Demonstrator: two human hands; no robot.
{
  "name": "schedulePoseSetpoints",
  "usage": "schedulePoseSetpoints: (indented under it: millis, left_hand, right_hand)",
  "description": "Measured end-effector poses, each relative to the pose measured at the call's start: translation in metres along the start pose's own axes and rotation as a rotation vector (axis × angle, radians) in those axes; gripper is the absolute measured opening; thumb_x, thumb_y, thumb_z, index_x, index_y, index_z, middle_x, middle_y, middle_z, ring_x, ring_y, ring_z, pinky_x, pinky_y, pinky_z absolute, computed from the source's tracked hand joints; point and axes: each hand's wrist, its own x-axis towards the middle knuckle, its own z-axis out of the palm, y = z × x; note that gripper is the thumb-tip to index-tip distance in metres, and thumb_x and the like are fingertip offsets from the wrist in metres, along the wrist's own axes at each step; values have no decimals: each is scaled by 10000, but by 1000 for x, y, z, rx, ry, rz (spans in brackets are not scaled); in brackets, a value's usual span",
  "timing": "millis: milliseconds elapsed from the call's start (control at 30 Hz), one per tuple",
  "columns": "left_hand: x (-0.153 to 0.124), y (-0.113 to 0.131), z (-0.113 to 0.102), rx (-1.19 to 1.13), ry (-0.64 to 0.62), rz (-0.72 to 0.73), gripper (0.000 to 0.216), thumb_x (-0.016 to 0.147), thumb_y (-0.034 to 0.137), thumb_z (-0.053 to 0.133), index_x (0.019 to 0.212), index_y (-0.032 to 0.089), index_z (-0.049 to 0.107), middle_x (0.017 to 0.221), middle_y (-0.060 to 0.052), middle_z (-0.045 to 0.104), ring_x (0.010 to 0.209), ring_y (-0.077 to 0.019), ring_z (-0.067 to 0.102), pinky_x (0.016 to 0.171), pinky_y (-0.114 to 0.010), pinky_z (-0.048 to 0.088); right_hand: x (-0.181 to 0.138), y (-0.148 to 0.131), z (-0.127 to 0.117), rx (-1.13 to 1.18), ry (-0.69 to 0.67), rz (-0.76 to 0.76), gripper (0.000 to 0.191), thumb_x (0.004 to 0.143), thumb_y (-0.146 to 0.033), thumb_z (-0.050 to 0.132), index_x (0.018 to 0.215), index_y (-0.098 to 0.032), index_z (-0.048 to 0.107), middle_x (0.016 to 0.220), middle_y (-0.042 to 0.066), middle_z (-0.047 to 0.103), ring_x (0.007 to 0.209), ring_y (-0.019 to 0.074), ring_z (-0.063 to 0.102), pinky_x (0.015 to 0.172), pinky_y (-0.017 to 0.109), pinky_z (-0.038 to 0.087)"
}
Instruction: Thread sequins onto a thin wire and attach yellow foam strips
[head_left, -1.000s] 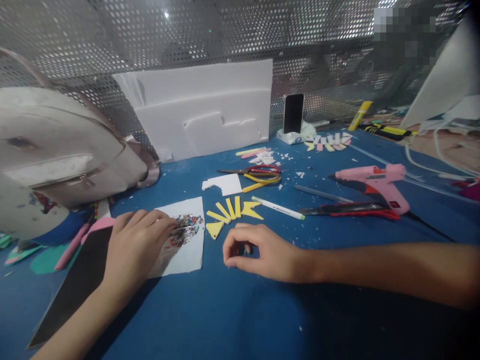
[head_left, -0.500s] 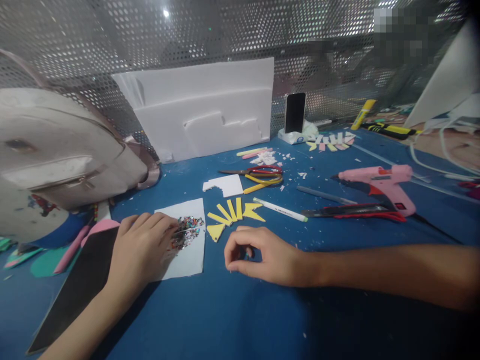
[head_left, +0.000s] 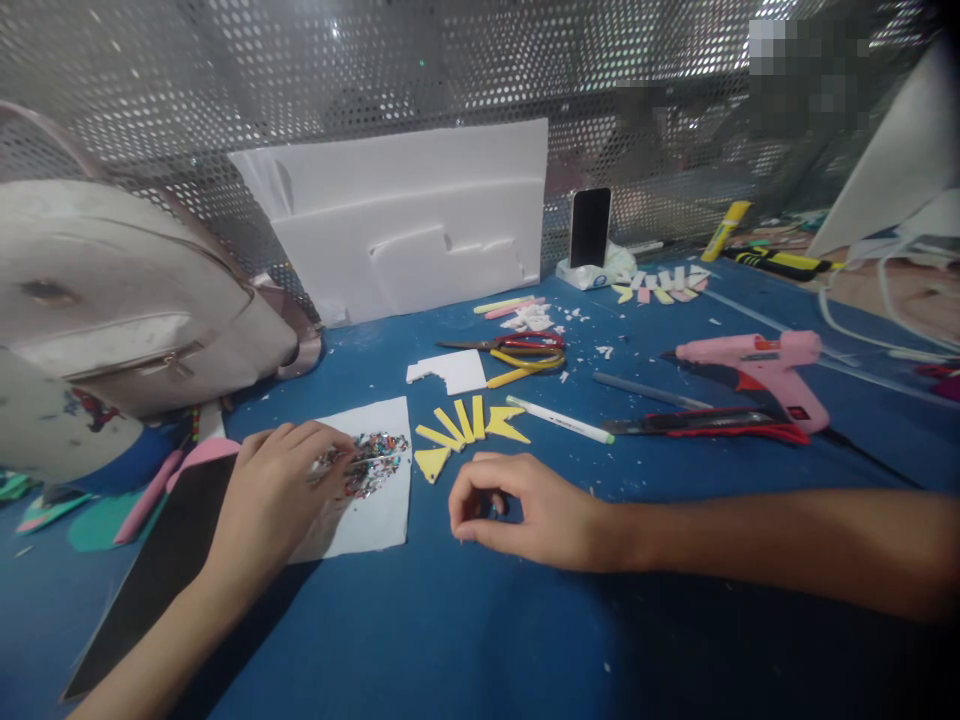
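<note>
My left hand [head_left: 289, 490] hovers over a white sheet of paper [head_left: 386, 535] on the left, its fingers pinched on thin, shiny tweezers [head_left: 371, 460], partly hidden by the fingers. Their tip points right over a heap of multicoloured sequins [head_left: 382, 445] on the paper. My right hand [head_left: 525, 508] rests on the blue table, curled with thumb and forefinger touching. Small shiny specks show inside the curl; what it holds, if anything, I cannot make out. Between the hands, slightly farther back, lie yellow cut foam pieces [head_left: 465, 420].
A marker pen [head_left: 559, 420], scissors [head_left: 517, 348], a box cutter [head_left: 697, 422] and a pink glue gun [head_left: 757, 352] lie beyond my right hand. A white backpack [head_left: 135, 290] stands at left. Behind are a phone [head_left: 590, 228] and a white foam board [head_left: 450, 200].
My left hand has shifted very slightly, staying over the sequins. My right hand keeps its place and its curled pose.
</note>
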Motion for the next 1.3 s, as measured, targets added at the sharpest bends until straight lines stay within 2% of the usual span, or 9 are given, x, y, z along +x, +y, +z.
schedulePoseSetpoints:
  millis: [133, 700, 1300]
  left_hand:
    - [-1, -5, 1, -55, -32, 4, 125, 894, 277, 554, 861, 246, 671, 924, -30, 719, 794, -235, 600, 754, -358, 367]
    - [-2, -4, -2, -15, -21, 45, 197, 917, 298, 522, 881, 253, 710, 930, -31, 703, 783, -236, 591, 739, -365, 366]
    - [0, -6, 5, -128, -128, -29, 126, 883, 264, 523, 855, 237, 642, 947, -31, 700, 832, -245, 595, 731, -362, 366]
  right_hand:
    - [0, -1, 0, -2, -1, 11, 35, 831, -143, 629, 829, -172, 648, 859, 9, 640, 765, 105, 537, 660, 216, 415]
    - [1, 1, 1, 10, 13, -8, 51, 816, -119, 634, 815, -170, 635, 837, 1, 638, 755, 99, 532, 656, 207, 418]
    - [2, 1, 0, 3, 3, -6, 48, 822, -120, 632, 820, -168, 637, 843, -5, 637, 755, 91, 531, 655, 196, 413]
